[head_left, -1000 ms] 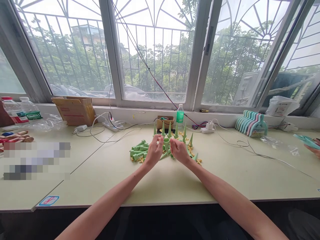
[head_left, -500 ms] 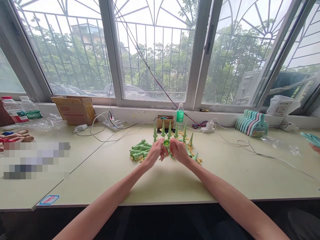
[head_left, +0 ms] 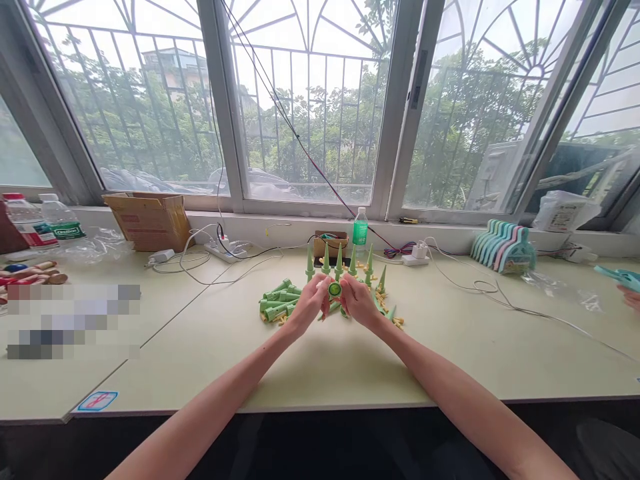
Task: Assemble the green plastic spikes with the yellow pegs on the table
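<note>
Between my two hands a green plastic piece (head_left: 335,289) is held with its round end facing me. My left hand (head_left: 314,298) has its fingers closed on the left side of it, and my right hand (head_left: 355,298) grips it from the right. Behind the hands several green cones (head_left: 339,261) stand upright in a row, with small yellow pieces (head_left: 398,321) scattered near them. A pile of green tubes (head_left: 280,300) lies just left of my left hand.
Farther back stand a small cardboard box (head_left: 331,243) and a green-labelled bottle (head_left: 360,228). A power strip (head_left: 227,250) with cables lies left. Pastel hangers (head_left: 504,247) stand right; another person's hand (head_left: 631,298) holds a blue item at the right edge.
The green piece has tilted and shifted slightly down, its round end now turned more toward me. At the right edge, the other person's blue item has moved a little.
</note>
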### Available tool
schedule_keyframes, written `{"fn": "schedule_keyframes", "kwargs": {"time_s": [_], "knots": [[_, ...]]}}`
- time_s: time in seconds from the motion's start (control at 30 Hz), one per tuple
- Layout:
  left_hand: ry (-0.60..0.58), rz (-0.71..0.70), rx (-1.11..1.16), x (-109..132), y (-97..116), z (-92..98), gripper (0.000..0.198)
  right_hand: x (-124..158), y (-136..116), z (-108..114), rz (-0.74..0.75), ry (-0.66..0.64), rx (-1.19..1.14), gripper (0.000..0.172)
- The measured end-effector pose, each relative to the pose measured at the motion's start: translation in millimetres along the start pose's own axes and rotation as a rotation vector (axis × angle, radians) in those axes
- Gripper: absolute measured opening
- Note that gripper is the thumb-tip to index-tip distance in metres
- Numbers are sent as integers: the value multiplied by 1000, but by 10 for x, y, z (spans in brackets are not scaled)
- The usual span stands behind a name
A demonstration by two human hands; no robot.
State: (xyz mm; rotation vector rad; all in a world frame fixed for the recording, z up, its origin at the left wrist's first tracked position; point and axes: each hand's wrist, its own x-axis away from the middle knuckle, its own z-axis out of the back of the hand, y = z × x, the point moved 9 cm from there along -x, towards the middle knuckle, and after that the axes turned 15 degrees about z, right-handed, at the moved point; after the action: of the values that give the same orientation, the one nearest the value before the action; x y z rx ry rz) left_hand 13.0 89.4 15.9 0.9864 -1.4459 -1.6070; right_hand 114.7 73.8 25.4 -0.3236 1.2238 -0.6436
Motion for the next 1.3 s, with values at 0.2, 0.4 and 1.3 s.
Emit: {"fn": "schedule_keyframes", "kwargs": {"time_s": [0.2, 0.4, 1.3], "knots": [[9, -53, -21, 5, 28, 17, 39, 16, 80, -15, -17, -3, -27, 44], [0, -82, -38, 37, 63, 0, 41, 20, 104, -15, -33, -10, -32, 41], [251, -204, -305, 27, 119, 102, 32, 5, 67, 161, -8, 112, 270, 46]]}}
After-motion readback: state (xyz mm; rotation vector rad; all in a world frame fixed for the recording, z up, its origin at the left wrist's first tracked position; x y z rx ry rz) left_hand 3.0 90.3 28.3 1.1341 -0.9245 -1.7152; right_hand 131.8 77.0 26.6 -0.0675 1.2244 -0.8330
